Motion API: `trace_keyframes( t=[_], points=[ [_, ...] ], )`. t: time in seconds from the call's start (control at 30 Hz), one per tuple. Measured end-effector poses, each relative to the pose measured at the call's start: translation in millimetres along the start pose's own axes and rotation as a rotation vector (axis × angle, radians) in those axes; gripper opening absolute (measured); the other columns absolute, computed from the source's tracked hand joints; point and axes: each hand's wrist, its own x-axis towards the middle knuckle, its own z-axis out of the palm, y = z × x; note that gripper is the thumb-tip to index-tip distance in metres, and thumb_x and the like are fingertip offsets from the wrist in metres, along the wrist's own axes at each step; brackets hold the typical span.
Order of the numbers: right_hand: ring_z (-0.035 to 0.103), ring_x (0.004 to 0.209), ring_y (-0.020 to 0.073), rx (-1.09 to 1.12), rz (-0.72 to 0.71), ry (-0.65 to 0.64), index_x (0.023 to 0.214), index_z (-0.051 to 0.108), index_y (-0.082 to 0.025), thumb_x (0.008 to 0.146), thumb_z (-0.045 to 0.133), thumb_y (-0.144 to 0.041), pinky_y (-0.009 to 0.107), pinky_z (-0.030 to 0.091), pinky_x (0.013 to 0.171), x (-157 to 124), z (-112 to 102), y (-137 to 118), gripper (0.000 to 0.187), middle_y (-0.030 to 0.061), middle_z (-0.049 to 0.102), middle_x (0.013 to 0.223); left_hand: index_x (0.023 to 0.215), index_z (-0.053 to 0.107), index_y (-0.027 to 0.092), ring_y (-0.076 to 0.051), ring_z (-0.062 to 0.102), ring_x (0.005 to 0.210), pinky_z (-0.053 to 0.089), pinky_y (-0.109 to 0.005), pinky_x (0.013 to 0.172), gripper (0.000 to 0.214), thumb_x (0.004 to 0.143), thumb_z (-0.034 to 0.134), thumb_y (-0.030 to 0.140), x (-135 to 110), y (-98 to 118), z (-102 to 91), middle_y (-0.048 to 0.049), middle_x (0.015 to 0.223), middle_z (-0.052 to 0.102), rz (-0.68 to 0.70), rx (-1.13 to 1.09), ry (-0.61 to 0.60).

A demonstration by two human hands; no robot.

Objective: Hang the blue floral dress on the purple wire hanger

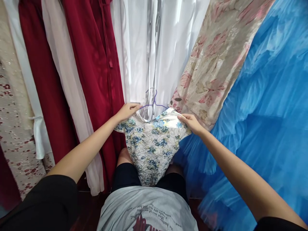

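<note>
One shirt (146,211), two hands (126,111) (191,123) gripping one floral dress (154,144)

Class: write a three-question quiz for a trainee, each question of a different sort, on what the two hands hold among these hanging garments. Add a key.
1. True or false: the left hand and the right hand both grip the blue-flowered garment.
2. What colour is the hanger? A green, B purple, C black.
3. Which hangs on the right hand's side: the red dress or the blue tulle?
Key: 1 true; 2 B; 3 blue tulle.
</note>
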Motion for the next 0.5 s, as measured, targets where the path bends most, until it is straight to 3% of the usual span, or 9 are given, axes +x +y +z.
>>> trace_keyframes(
  t=[0.13,0.2,0.27,0.33,0.4,0.43,0.5],
  points=[
    [0.04,0.048,0.0088,0.071,0.078,0.085,0.071,0.063,-0.017,0.073,0.079,-0.053,0.021,0.03,0.045,8,-16,-15,0.04,-0.0056,0.053,0.055,0.099,0.075,0.017,-0.022,0.064,0.081,0.045,-0.03,0.074,0.037,0.081,0.072,0.049,30,25,2.3,-0.0056,0.087,0.072,0.005,0.187,0.168],
    [0.048,0.049,0.0109,0.124,0.184,0.086,0.077,0.066,-0.017,0.072,0.081,-0.048,0.022,0.037,0.045,1,-24,-18,0.034,-0.0031,0.06,0.058,0.093,0.072,0.017,-0.022,0.062,0.076,0.042,-0.031,0.072,0.036,0.078,0.075,0.05,45,36,8.2,-0.0046,0.08,0.068,0.032,0.301,0.201],
    [0.06,0.057,0.0152,0.168,0.312,-0.03,0.084,0.069,-0.016,0.073,0.082,-0.042,0.024,0.048,0.052,-17,-27,-22,0.031,0.0021,0.07,0.069,0.087,0.069,0.018,-0.024,0.06,0.076,0.041,-0.032,0.073,0.038,0.08,0.072,0.055,51,42,16.5,-0.0049,0.076,0.065,0.074,0.388,0.139],
    [0.069,0.069,0.019,0.161,0.417,-0.308,0.087,0.072,-0.015,0.075,0.082,-0.038,0.027,0.056,0.063,-43,-22,-31,0.028,0.0064,0.075,0.079,0.078,0.064,0.019,-0.027,0.061,0.081,0.041,-0.034,0.078,0.04,0.085,0.066,0.058,49,39,25.2,-0.0063,0.074,0.063,0.137,0.431,0.018],
    [0.073,0.075,0.0197,0.115,0.436,-0.688,0.093,0.074,-0.014,0.077,0.082,-0.033,0.027,0.058,0.067,-70,-9,-47,0.026,0.007,0.077,0.087,0.074,0.06,0.02,-0.029,0.062,0.09,0.042,-0.036,0.084,0.039,0.089,0.062,0.056,40,31,32.7,-0.0087,0.078,0.063,0.192,0.398,-0.063],
    [0.074,0.079,0.0204,0.123,0.435,-0.892,0.104,0.073,-0.015,0.078,0.082,-0.03,0.028,0.058,0.069,-81,1,-58,0.031,0.0076,0.077,0.096,0.075,0.06,0.02,-0.03,0.061,0.095,0.043,-0.036,0.086,0.038,0.091,0.06,0.054,35,25,35.6,-0.0101,0.082,0.064,0.187,0.349,-0.053],
    [0.075,0.094,0.0228,0.227,0.383,-1.151,0.139,0.057,-0.026,0.081,0.082,-0.029,0.03,0.059,0.074,-97,23,-82,0.064,0.0105,0.069,0.126,0.082,0.062,0.018,-0.028,0.061,0.102,0.045,-0.037,0.09,0.035,0.093,0.059,0.051,22,15,39.7,-0.0119,0.095,0.066,0.083,0.191,0.074]
  ],
)
